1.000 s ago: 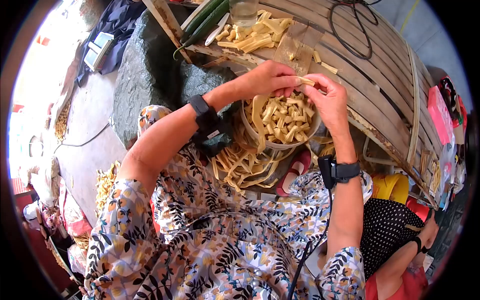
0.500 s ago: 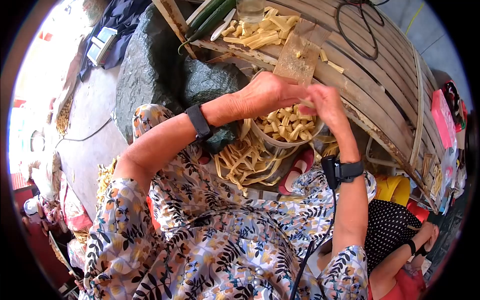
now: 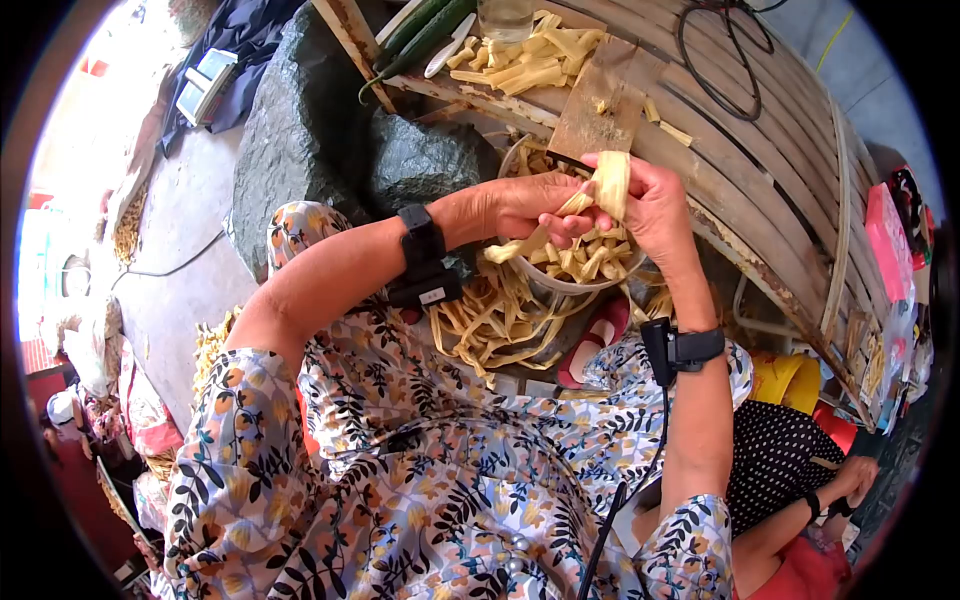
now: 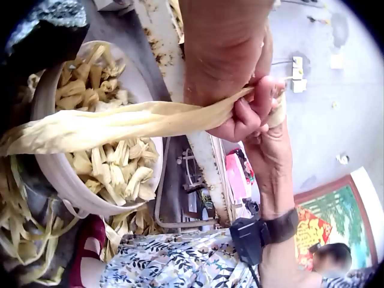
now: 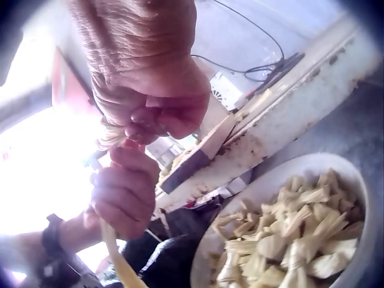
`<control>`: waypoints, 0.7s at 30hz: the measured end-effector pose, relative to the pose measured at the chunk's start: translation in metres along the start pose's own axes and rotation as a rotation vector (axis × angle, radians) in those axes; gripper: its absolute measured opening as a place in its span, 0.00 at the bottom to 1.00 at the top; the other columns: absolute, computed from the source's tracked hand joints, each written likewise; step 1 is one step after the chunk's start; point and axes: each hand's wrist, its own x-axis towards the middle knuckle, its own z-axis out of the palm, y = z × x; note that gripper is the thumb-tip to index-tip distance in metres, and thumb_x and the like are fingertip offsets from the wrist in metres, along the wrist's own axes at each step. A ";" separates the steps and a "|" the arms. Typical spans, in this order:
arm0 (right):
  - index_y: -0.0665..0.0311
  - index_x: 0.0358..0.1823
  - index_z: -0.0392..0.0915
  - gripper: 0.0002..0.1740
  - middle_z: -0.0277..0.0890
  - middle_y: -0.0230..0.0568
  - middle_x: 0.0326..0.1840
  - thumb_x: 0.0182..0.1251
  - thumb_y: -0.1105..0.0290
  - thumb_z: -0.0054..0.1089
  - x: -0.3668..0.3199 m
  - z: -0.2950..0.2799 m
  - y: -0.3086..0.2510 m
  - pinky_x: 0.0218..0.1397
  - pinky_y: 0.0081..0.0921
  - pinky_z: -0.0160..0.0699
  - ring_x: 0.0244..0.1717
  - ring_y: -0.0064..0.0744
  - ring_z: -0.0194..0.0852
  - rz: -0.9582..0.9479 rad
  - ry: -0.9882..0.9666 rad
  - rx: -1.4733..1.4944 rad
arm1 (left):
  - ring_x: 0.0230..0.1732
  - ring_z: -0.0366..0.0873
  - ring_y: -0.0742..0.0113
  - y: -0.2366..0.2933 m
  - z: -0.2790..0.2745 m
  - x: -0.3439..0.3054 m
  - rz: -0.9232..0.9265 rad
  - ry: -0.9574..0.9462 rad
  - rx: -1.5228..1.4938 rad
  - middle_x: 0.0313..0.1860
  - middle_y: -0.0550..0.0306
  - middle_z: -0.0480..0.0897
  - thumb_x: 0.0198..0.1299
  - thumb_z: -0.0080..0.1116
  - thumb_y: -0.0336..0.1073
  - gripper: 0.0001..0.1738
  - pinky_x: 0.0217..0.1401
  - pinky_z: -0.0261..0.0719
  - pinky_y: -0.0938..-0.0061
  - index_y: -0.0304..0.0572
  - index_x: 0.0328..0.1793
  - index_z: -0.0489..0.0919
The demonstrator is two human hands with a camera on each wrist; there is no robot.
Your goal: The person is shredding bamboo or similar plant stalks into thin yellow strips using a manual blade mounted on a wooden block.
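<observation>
A pale yellow strip (image 3: 612,186) is looped between both hands over a white tub (image 3: 568,288) of short knotted-looking pieces. The left hand (image 3: 535,205) pinches its lower part with curled fingers. The right hand (image 3: 658,212) grips the broad upright loop. In the left wrist view a long tail of the strip (image 4: 120,126) runs from the left hand (image 4: 225,66) across the tub (image 4: 47,114). The right wrist view has the right hand (image 5: 150,78) touching the left hand (image 5: 126,195), with the strip's tail (image 5: 123,264) hanging below; the exact fold is hidden by fingers.
A slatted table (image 3: 740,190) holds yellow pieces (image 3: 530,65), a small board (image 3: 598,105), a glass (image 3: 505,18), cucumbers (image 3: 425,35) and a black cable (image 3: 750,95). Loose strips (image 3: 490,320) lie below the tub. Dark rocks (image 3: 425,160) stand at left; another person's hand (image 3: 855,478) shows at right.
The small piece between the fingertips and the blurred hand motion have given way to a broad strip loop standing at the right fingers. The view has shifted slightly, and both hands sit a little lower.
</observation>
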 end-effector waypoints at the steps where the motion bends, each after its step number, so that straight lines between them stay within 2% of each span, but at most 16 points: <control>1: 0.67 0.47 0.76 0.19 0.75 0.28 0.24 0.52 0.69 0.65 -0.002 0.000 0.002 0.20 0.11 0.64 0.17 0.13 0.64 0.015 0.007 -0.069 | 0.13 0.55 0.88 -0.005 -0.002 0.002 -0.019 0.010 -0.020 0.19 0.73 0.67 0.62 0.47 0.50 0.24 0.24 0.60 0.88 0.33 0.47 0.71; 3: 0.66 0.45 0.77 0.19 0.76 0.29 0.26 0.51 0.68 0.65 -0.005 0.001 -0.005 0.20 0.12 0.64 0.18 0.12 0.64 0.048 -0.023 -0.151 | 0.13 0.55 0.88 -0.012 -0.004 0.005 -0.049 0.032 -0.056 0.19 0.73 0.67 0.62 0.47 0.51 0.24 0.25 0.61 0.87 0.33 0.48 0.71; 4: 0.65 0.44 0.77 0.18 0.76 0.29 0.27 0.50 0.68 0.66 -0.006 0.002 -0.010 0.22 0.14 0.65 0.19 0.14 0.65 0.056 -0.036 -0.182 | 0.13 0.56 0.87 -0.013 -0.003 0.006 -0.004 -0.104 -0.140 0.21 0.70 0.69 0.62 0.47 0.49 0.23 0.26 0.62 0.87 0.34 0.50 0.71; 5: 0.64 0.44 0.78 0.18 0.77 0.30 0.27 0.49 0.68 0.66 -0.006 0.002 -0.012 0.23 0.15 0.67 0.20 0.16 0.67 0.063 -0.047 -0.213 | 0.13 0.57 0.87 -0.014 -0.003 0.005 0.031 -0.036 -0.142 0.22 0.69 0.70 0.62 0.47 0.48 0.22 0.26 0.62 0.86 0.35 0.50 0.71; 7: 0.62 0.43 0.78 0.18 0.76 0.30 0.29 0.48 0.68 0.66 0.000 0.002 0.004 0.28 0.19 0.69 0.25 0.21 0.70 -0.213 0.077 -0.366 | 0.14 0.58 0.86 -0.014 0.000 0.004 0.100 0.097 -0.146 0.23 0.66 0.72 0.63 0.46 0.47 0.21 0.27 0.64 0.85 0.36 0.51 0.70; 8: 0.62 0.42 0.79 0.17 0.76 0.31 0.30 0.48 0.69 0.66 0.000 0.001 0.008 0.31 0.21 0.70 0.27 0.24 0.71 -0.286 0.159 -0.471 | 0.15 0.60 0.85 -0.014 0.001 0.006 0.164 0.328 -0.153 0.26 0.62 0.74 0.63 0.47 0.43 0.19 0.26 0.64 0.86 0.35 0.52 0.70; 9: 0.61 0.42 0.79 0.17 0.76 0.31 0.31 0.47 0.69 0.66 0.001 0.001 0.011 0.33 0.23 0.70 0.30 0.26 0.72 -0.349 0.251 -0.578 | 0.15 0.61 0.84 -0.006 0.004 0.009 0.211 0.365 -0.106 0.27 0.61 0.75 0.64 0.47 0.39 0.16 0.21 0.63 0.88 0.35 0.51 0.70; 11: 0.60 0.42 0.79 0.17 0.75 0.33 0.33 0.46 0.69 0.66 0.000 0.003 0.011 0.38 0.25 0.71 0.35 0.30 0.73 -0.343 0.470 -0.851 | 0.15 0.62 0.83 0.003 0.015 0.017 0.341 0.707 0.259 0.26 0.60 0.75 0.64 0.46 0.37 0.12 0.18 0.62 0.89 0.35 0.45 0.73; 12: 0.63 0.38 0.80 0.13 0.76 0.34 0.28 0.49 0.69 0.64 0.002 0.004 0.015 0.33 0.23 0.70 0.27 0.25 0.71 -0.294 0.492 -0.783 | 0.15 0.63 0.83 0.007 0.021 0.015 0.376 0.754 0.436 0.25 0.60 0.75 0.64 0.46 0.37 0.12 0.18 0.62 0.89 0.34 0.43 0.74; 14: 0.65 0.34 0.80 0.10 0.76 0.32 0.23 0.52 0.69 0.64 0.005 0.002 0.016 0.28 0.21 0.67 0.22 0.20 0.66 -0.103 0.373 -0.543 | 0.16 0.65 0.83 0.011 0.031 0.010 0.438 0.840 0.797 0.22 0.61 0.75 0.65 0.44 0.36 0.12 0.19 0.64 0.89 0.33 0.39 0.75; 15: 0.67 0.33 0.80 0.09 0.75 0.31 0.20 0.53 0.68 0.63 0.007 0.000 0.017 0.25 0.20 0.66 0.19 0.18 0.64 -0.008 0.314 -0.421 | 0.16 0.66 0.82 0.011 0.031 0.009 0.460 0.839 0.831 0.21 0.61 0.75 0.64 0.45 0.36 0.13 0.18 0.65 0.87 0.32 0.37 0.75; 16: 0.69 0.30 0.80 0.10 0.72 0.25 0.16 0.56 0.67 0.62 0.010 -0.003 0.019 0.21 0.16 0.62 0.17 0.12 0.58 0.100 0.255 -0.246 | 0.15 0.67 0.81 0.010 0.031 0.009 0.481 0.838 0.864 0.20 0.61 0.75 0.63 0.46 0.36 0.14 0.18 0.66 0.85 0.30 0.34 0.75; 17: 0.69 0.30 0.80 0.11 0.71 0.24 0.17 0.55 0.67 0.62 0.009 -0.004 0.018 0.21 0.16 0.62 0.18 0.12 0.58 0.142 0.229 -0.241 | 0.15 0.68 0.81 0.010 0.032 0.008 0.500 0.836 0.898 0.19 0.61 0.75 0.63 0.47 0.36 0.15 0.17 0.67 0.84 0.29 0.31 0.75; 19: 0.70 0.31 0.80 0.12 0.70 0.22 0.18 0.55 0.66 0.62 0.008 -0.005 0.011 0.21 0.15 0.61 0.19 0.11 0.60 0.224 0.184 -0.233 | 0.15 0.69 0.79 0.008 0.031 0.009 0.493 0.835 0.768 0.18 0.59 0.75 0.62 0.49 0.37 0.14 0.17 0.68 0.82 0.29 0.33 0.74; 20: 0.69 0.31 0.80 0.11 0.71 0.22 0.17 0.55 0.67 0.62 0.007 -0.005 0.013 0.21 0.15 0.62 0.19 0.11 0.60 0.207 0.197 -0.254 | 0.15 0.69 0.79 0.007 0.030 0.009 0.489 0.834 0.702 0.18 0.59 0.75 0.61 0.50 0.37 0.14 0.17 0.68 0.82 0.29 0.33 0.73; 21: 0.69 0.31 0.80 0.10 0.71 0.23 0.17 0.55 0.68 0.62 0.006 -0.004 0.015 0.22 0.15 0.63 0.19 0.11 0.61 0.190 0.211 -0.274 | 0.16 0.68 0.79 0.009 0.034 0.009 0.461 0.836 0.790 0.19 0.59 0.75 0.62 0.50 0.38 0.13 0.17 0.67 0.82 0.31 0.35 0.71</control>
